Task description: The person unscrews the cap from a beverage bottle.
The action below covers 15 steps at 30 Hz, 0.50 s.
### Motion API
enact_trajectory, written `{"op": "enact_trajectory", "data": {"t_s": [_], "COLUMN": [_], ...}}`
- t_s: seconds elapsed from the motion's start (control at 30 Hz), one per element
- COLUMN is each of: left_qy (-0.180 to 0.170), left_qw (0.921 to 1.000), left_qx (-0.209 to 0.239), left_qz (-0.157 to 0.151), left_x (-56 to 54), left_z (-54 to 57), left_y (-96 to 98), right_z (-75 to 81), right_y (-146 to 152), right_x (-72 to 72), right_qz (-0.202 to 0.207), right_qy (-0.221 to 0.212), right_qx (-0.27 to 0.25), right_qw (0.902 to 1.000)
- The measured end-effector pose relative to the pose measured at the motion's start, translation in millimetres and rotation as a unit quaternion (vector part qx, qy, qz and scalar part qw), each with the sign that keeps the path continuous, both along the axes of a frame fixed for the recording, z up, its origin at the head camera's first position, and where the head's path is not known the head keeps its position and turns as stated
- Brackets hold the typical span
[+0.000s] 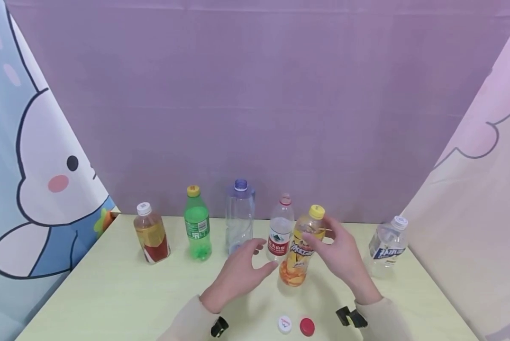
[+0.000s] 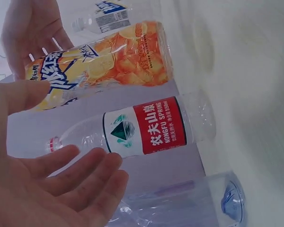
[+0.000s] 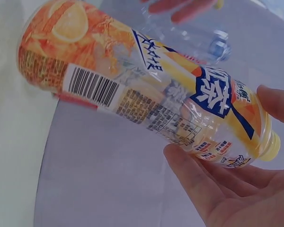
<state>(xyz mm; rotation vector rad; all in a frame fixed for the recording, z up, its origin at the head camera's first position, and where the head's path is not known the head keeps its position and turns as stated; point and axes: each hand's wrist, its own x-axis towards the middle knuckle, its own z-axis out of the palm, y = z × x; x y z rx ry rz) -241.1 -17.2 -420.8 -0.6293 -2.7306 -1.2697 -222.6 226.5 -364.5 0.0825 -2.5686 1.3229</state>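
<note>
- Yellow-labelled bottle (image 1: 298,259) in the grasp of the right hand (image 1: 343,251), gripped round its upper part below the yellow cap (image 1: 317,212), with thumb on one side and fingers on the other.
- Tilted in that grip, with top leaning toward the right hand and base down to the left; seemingly off the surface (image 1: 122,303), with a faint shadow apart from the base in the left wrist view.
- Left hand (image 1: 241,272) released, with thumb spread from loosely bent fingers, near the held bottle and before the red-labelled bottle (image 1: 281,223); cannot tell of any contact with either.
- Beige sleeves (image 1: 383,322) and black straps (image 1: 352,316) at both wrists.
- Upright just behind the held bottle, the red-labelled bottle, clear, with a red ring at the neck.
- Toward the front, below the hands, a loose white cap (image 1: 285,324) and a loose red cap (image 1: 307,327), side by side, apart.
- Farther left, in a spaced row: tall clear bottle (image 1: 240,213) with blue neck, green bottle (image 1: 197,225) with yellow top, amber bottle (image 1: 151,237) with white top.
- Right of the right hand, a blue-labelled bottle (image 1: 387,251), clear and white-topped.
- Behind everything, a purple backdrop (image 1: 259,109); at left a cartoon panel (image 1: 41,156), at right a pale panel (image 1: 481,227).
</note>
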Motion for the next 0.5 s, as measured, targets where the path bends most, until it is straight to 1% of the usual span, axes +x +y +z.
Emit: {"op": "enact_trajectory", "data": {"t_s": [0.1, 0.27, 0.4, 0.5], "left_qy": [-0.007, -0.026, -0.026, -0.022], "left_qw": [0.9997, 0.9976, 0.9958, 0.9954], "left_qx": [0.020, 0.043, 0.055, 0.058], "left_qz": [-0.016, -0.047, -0.068, -0.073], "left_x": [2.0, 6.2, 9.3, 11.5], "left_z": [0.5, -2.5, -2.0, -1.3], "left_y": [-2.4, -4.5, -7.1, -10.0], "right_z": [-0.3, -1.7, -2.1, -2.5], "right_y": [-10.4, -26.1, -36.1, -42.7], "right_x": [3.9, 9.1, 11.7, 12.4], "right_qz": [0.014, 0.047, 0.062, 0.070], "right_qy": [0.015, 0.039, 0.058, 0.069], "right_qx": [-0.016, -0.044, -0.067, -0.082], "right_qw": [0.9997, 0.9972, 0.9941, 0.9917]}}
